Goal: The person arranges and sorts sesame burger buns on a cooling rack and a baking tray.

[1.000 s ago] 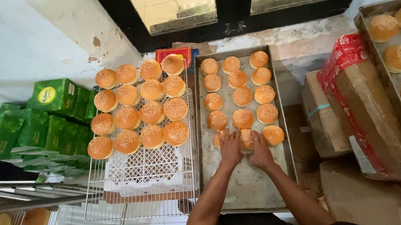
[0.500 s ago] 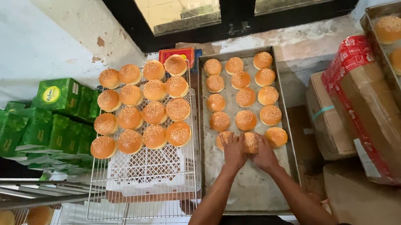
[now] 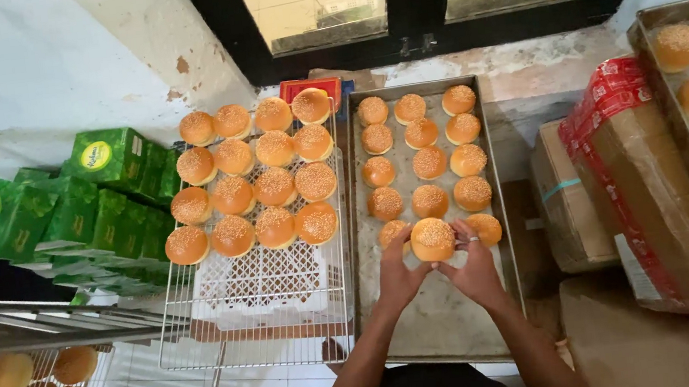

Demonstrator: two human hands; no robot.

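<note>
From the head camera, my left hand (image 3: 395,276) and right hand (image 3: 472,269) cup one sesame bun (image 3: 433,239) between closed fingers, lifted just over the metal tray (image 3: 442,329). The wire rack (image 3: 263,315) to the left carries sixteen buns; its near half is bare. Fourteen remain on the tray. A moment ago this bun lay flat in the near row.

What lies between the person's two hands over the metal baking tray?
In the head view, a sesame bun sits between the left hand and right hand, above the tray.
</note>
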